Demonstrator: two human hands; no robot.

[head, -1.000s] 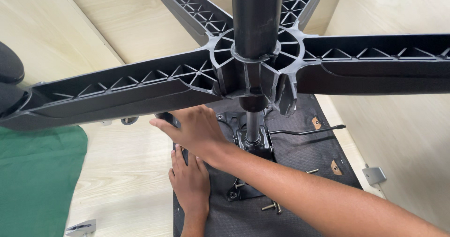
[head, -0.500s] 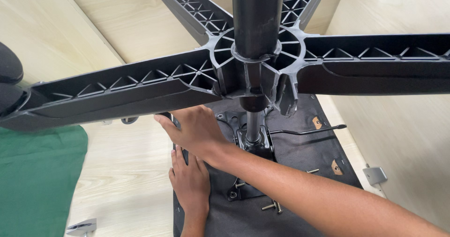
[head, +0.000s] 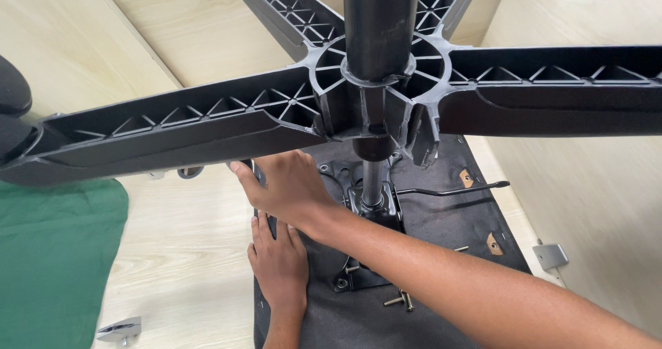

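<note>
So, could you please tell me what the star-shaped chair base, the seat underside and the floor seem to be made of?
The chair base looks like moulded black plastic with a matte finish: its arms are hollow with ribbed webbing. The seat underside seems covered in dull black fabric, with a dark metal plate bolted on, slightly shiny. The floor looks like pale wood or laminate, judging by its grain lines.

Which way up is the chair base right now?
Upside down: the chair base shows its ribbed underside to the camera, its post running down to the seat bottom.
</note>
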